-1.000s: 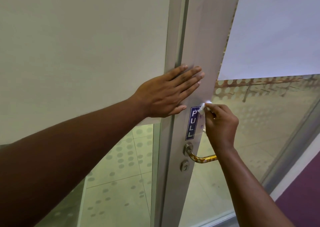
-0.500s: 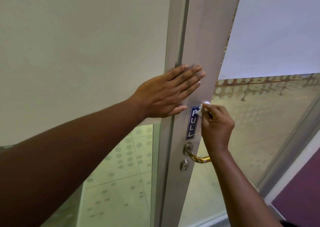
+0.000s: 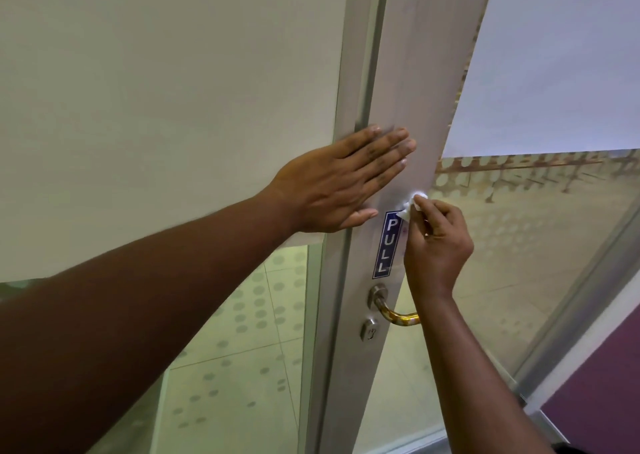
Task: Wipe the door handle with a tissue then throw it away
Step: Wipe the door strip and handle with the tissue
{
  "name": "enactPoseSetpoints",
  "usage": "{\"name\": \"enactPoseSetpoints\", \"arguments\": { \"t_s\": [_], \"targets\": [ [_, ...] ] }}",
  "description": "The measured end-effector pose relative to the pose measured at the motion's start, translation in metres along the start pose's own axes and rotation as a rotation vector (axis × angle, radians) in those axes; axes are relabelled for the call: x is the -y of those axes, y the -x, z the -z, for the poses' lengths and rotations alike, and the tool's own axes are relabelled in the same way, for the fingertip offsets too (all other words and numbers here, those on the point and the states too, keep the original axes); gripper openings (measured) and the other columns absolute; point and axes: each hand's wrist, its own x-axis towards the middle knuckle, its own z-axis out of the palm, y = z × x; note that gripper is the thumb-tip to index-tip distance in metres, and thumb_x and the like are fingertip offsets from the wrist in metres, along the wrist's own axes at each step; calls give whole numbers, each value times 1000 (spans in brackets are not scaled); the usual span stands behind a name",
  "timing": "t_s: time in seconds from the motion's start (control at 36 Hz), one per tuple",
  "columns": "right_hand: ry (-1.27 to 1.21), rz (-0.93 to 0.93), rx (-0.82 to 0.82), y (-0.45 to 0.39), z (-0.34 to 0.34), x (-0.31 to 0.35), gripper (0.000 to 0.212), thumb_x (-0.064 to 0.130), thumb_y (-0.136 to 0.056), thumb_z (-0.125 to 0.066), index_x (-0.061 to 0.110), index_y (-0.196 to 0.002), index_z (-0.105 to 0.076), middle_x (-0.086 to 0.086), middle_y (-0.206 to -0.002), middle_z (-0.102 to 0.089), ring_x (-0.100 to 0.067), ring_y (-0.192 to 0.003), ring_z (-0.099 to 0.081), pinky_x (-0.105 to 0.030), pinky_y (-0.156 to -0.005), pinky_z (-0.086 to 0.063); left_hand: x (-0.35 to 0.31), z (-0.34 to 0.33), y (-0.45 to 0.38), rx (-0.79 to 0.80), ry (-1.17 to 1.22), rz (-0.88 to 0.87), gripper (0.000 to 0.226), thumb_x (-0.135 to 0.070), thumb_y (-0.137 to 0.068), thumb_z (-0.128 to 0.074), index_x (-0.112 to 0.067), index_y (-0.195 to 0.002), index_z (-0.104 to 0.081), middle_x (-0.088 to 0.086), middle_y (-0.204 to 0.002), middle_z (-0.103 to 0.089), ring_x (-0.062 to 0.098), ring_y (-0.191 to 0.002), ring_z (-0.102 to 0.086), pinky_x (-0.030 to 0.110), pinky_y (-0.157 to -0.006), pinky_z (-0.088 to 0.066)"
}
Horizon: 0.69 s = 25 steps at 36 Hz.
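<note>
A small white tissue [image 3: 412, 206] is pinched in my right hand [image 3: 437, 245] and pressed against the grey metal door stile, just right of the top of a blue PULL sticker [image 3: 388, 245]. Below the sticker sits the door handle [image 3: 393, 310], a metal rose with a brass-coloured lever pointing right; my right forearm hides the lever's far end. My left hand [image 3: 341, 187] lies flat with fingers together on the door frame [image 3: 408, 72], above and left of the sticker.
A keyhole cylinder [image 3: 370, 330] sits under the handle. Frosted glass with a dot pattern [image 3: 536, 245] fills the door to the right; a glass side panel [image 3: 242, 349] stands left of the stile. A purple wall [image 3: 609, 384] shows at the lower right.
My right hand with the tissue has shifted slightly left and up along the stile beside the PULL sticker. My left hand has stayed flat in the same place.
</note>
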Motion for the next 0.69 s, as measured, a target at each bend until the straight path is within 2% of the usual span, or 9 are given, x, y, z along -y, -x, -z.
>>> {"name": "enactPoseSetpoints", "arguments": {
  "t_s": [0.11, 0.19, 0.25, 0.33, 0.42, 0.47, 0.56, 0.69],
  "targets": [
    [20, 22, 27, 9, -2, -4, 24, 8, -91, -71, 6, -114, -73, -6, -97, -68, -8, -84, -61, -17, -76, -53, 0, 1, -1, 19, -8, -4, 78, -55, -106, -6, -1, -162, -3, 23, -170, -1, 37, -158, -2, 47, -130, -7],
    [29, -21, 85, 12, 5, -6, 22, 7, -89, -72, 7, -111, -75, 0, -93, -68, -4, -77, -60, -4, -73, -47, 0, 1, -1, 14, -12, -5, 78, -55, -107, -5, 0, -163, -3, 24, -170, -1, 37, -158, -2, 47, -130, -7],
    [-18, -121, 93, 9, 12, -9, 20, 11, -90, -72, 10, -109, -76, 3, -93, -71, 1, -76, -63, -2, -72, -46, 0, 1, -1, 23, -16, -5, 78, -55, -107, -4, 0, -163, -2, 25, -169, 0, 37, -158, -1, 48, -129, -7],
    [-112, -310, 27, 8, 23, -16, 19, 19, -89, -72, 19, -108, -75, 5, -95, -73, 0, -83, -68, -13, -75, -55, 0, 1, -1, 40, -12, -2, 78, -55, -106, -2, 0, -162, 1, 25, -169, 3, 38, -158, 1, 48, -129, -6],
    [-88, -448, 61, 16, 27, -25, 16, 19, -87, -71, 20, -101, -78, 4, -91, -74, -7, -81, -71, -27, -78, -59, 0, 1, -1, 34, -10, 1, 78, -54, -106, -2, 0, -162, 1, 25, -169, 2, 37, -158, 1, 48, -130, -5],
    [-45, -500, 114, 24, 25, -28, 13, 18, -86, -70, 21, -95, -78, 5, -85, -75, -9, -78, -71, -28, -77, -58, 0, 1, -1, 26, -10, 0, 78, -54, -107, -4, 0, -162, -1, 25, -169, 2, 37, -158, 0, 47, -130, -5],
    [13, -549, 148, 37, 16, -28, 10, 19, -85, -70, 26, -86, -77, 12, -74, -71, -9, -73, -69, -24, -69, -54, 0, 1, -1, 29, -3, 1, 78, -54, -107, -4, 0, -163, -1, 25, -169, 2, 37, -158, 0, 47, -130, -7],
    [20, -596, 100, 46, 3, -27, 9, 18, -85, -70, 19, -89, -78, 4, -82, -74, -12, -76, -68, -30, -74, -55, 0, 2, 0, 15, 2, 0, 77, -53, -107, -5, 1, -163, -5, 25, -169, -2, 37, -158, -3, 48, -130, -7]
  ]
}}
